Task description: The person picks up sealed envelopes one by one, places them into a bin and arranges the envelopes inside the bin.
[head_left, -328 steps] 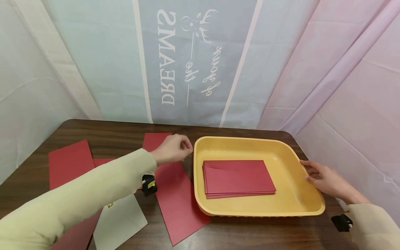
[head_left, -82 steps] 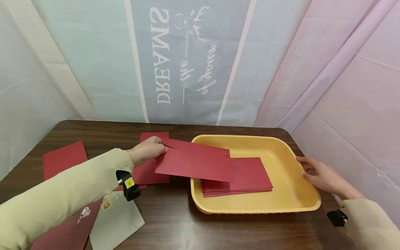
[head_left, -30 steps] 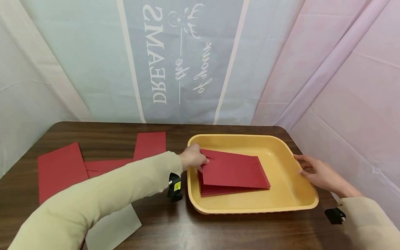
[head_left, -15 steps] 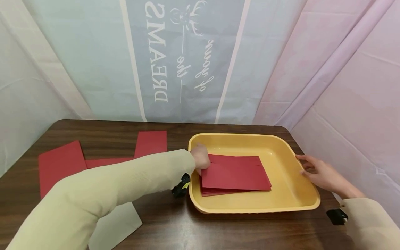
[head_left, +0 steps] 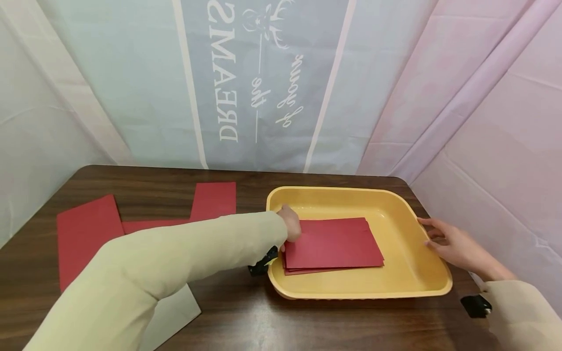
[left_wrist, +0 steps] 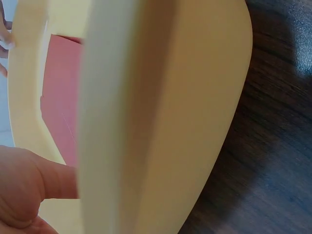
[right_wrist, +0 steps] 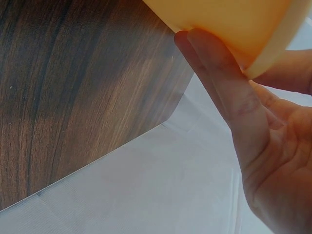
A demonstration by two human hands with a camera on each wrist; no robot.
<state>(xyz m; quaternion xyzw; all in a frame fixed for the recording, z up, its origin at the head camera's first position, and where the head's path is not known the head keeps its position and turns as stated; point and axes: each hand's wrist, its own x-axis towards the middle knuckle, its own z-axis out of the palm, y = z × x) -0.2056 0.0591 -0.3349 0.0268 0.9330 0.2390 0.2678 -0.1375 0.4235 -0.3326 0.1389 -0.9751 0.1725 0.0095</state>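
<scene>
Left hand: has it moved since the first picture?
Yes, rightward relative to the table: the left hand went from outside the yellow tray to inside it.

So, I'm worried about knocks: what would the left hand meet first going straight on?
The left hand would probably meet the red envelopes inside the yellow tray first; it may already touch them, as depth is unclear.
</scene>
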